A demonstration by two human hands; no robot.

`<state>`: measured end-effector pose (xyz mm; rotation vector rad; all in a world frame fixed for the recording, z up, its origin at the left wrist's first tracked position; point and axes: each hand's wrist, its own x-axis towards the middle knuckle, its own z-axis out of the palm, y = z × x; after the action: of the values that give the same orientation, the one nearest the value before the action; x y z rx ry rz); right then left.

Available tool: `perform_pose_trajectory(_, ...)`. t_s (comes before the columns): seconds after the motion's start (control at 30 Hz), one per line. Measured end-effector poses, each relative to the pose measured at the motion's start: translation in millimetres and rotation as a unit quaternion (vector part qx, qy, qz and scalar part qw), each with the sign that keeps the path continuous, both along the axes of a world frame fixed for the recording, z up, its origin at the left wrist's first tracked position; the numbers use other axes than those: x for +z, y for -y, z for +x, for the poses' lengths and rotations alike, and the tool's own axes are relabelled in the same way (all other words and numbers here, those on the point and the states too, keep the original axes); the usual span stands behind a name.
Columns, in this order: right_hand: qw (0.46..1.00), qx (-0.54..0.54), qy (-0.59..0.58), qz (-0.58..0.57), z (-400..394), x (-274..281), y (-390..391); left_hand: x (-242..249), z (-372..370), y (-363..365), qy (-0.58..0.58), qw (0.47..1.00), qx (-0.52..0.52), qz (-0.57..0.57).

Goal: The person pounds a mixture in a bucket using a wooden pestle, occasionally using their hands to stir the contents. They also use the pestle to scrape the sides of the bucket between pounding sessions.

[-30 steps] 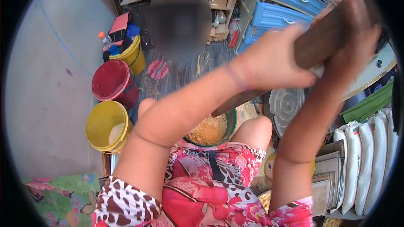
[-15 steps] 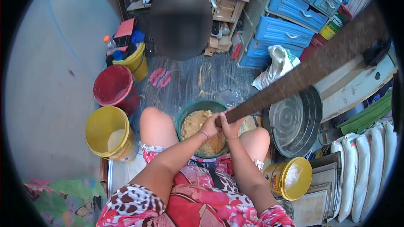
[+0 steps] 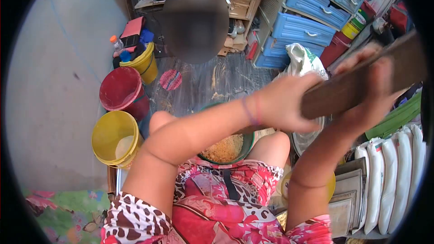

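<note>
A long dark brown wooden beam [image 3: 343, 88] slants up toward the right edge of the head view. Wrapped around its near end is my left hand [image 3: 287, 101], with a thin band at the wrist. My right hand [image 3: 373, 95], blurred by motion, grips the beam farther along, fingers showing on both sides of it. Between my knees stands a green basin [image 3: 249, 147] holding a tan, crumbly mass [image 3: 226, 148]. My left forearm crosses above the basin and hides much of it.
On the left stand a yellow bucket [image 3: 96, 142], a red bucket [image 3: 107, 91] and another yellow bucket [image 3: 150, 70]. Blue drawers [image 3: 300, 29] are at the back right. Several white sacks [image 3: 389, 185] and stacked trays [image 3: 340, 214] sit at the right.
Both hands have risen from over the basin and moved right, carrying the beam's near end up and closer to me. My right hand has shifted farther along the beam.
</note>
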<state>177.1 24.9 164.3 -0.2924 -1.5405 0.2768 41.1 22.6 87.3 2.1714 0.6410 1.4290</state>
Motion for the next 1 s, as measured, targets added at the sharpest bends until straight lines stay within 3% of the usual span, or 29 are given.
perform_pose_trajectory(0.03,0.998,0.062,-0.013,-0.008,2.7,34.4,-2.5,31.5,7.7,2.1,0.041,0.998,0.034,0.037)
perform_pose_trajectory(0.07,0.985,-0.129,0.053,0.103,9.5,53.4,-15.6,59.3,12.6,0.7,0.049,0.995,0.056,0.071)
perform_pose_trajectory(0.1,0.985,-0.132,0.055,0.098,8.9,56.8,-22.3,81.6,13.7,-7.9,0.049,0.984,0.082,0.15)
perform_pose_trajectory(0.13,0.991,-0.105,0.052,0.068,8.2,58.1,-28.1,97.8,13.0,-20.1,0.057,0.983,0.034,0.173)
perform_pose_trajectory(0.2,0.998,-0.048,0.039,0.013,7.5,61.2,-37.2,97.3,15.5,-30.0,0.079,0.972,0.039,0.219)
perform_pose_trajectory(0.27,0.999,0.012,0.024,-0.034,7.9,64.4,-41.6,61.0,10.1,-16.9,0.038,0.994,0.095,0.034)
perform_pose_trajectory(0.3,0.999,-0.02,-0.028,-0.031,1.4,25.7,-50.9,23.3,7.9,-18.5,0.067,0.995,0.073,0.006)
perform_pose_trajectory(0.37,0.988,-0.072,-0.123,-0.063,-42.3,-107.5,-49.6,-86.9,-8.2,-27.4,0.072,0.992,0.043,-0.093)
perform_pose_trajectory(0.4,0.987,-0.097,-0.024,-0.128,-47.4,-206.8,-66.7,-170.7,-21.3,-32.3,0.07,0.972,0.09,-0.204)
perform_pose_trajectory(0.43,0.969,-0.121,0.037,-0.212,-66.8,-295.6,-61.3,-235.8,-33.0,-28.8,0.161,0.935,0.019,-0.316)
perform_pose_trajectory(0.47,0.943,0.026,-0.029,-0.329,-74.9,-323.2,-52.6,-355.9,-49.9,-53.6,0.096,0.915,0.055,-0.388)
perform_pose_trajectory(0.6,0.916,0.102,-0.043,-0.384,-73.9,-335.4,-44.9,-318.1,-59.4,-33.9,0.051,0.893,0.075,-0.44)
perform_pose_trajectory(0.67,0.943,0.035,0.03,-0.329,-70.4,-329.9,-40.9,-290.5,-52.6,-30.1,0.097,0.941,0.009,-0.323)
perform_pose_trajectory(0.7,0.944,0.038,0.03,-0.326,-69.1,-324.9,-40.7,-273.5,-44.5,-28.9,0.107,0.949,0.025,-0.296)
perform_pose_trajectory(0.73,0.967,-0.016,0.039,-0.25,-67.9,-311.7,-38.4,-249.5,-42.4,-23.9,0.106,0.95,0.028,-0.293)
perform_pose_trajectory(0.77,0.981,-0.071,0.048,-0.173,-65.1,-297.0,-34.7,-225.2,-41.0,-17.1,0.064,0.954,0.033,-0.292)
perform_pose_trajectory(0.8,0.988,-0.03,0.024,-0.15,-60.1,-279.4,-35.2,-201.3,-38.9,-13.1,0.021,0.956,0.037,-0.291)
perform_pose_trajectory(0.83,0.992,0.009,-0.003,-0.126,-55.9,-253.1,-36.8,-179.8,-37.1,-15.3,0.0,0.968,0.042,-0.246)
perform_pose_trajectory(0.87,0.992,-0.022,-0.015,-0.12,-52.4,-205.2,-28.1,-155.9,-34.1,-17.1,-0.021,0.978,0.045,-0.205)
perform_pose_trajectory(0.9,0.976,-0.202,0.077,0.032,-38.8,-149.1,-23.7,-111.7,-29.2,-9.6,0.006,0.989,0.043,-0.142)
perform_pose_trajectory(0.93,0.992,-0.102,-0.042,-0.066,-42.2,-106.2,-13.8,-62.6,-23.6,-2.6,0.035,0.995,0.04,-0.083)
perform_pose_trajectory(0.97,0.977,-0.213,0.004,0.018,-27.5,-67.3,-20.1,-28.2,-16.5,-7.2,0.051,0.995,-0.022,-0.082)
perform_pose_trajectory(1.0,0.986,-0.154,-0.056,0.038,-28.1,-16.6,-13.7,1.3,-9.5,-11.3,0.036,0.997,-0.022,-0.072)
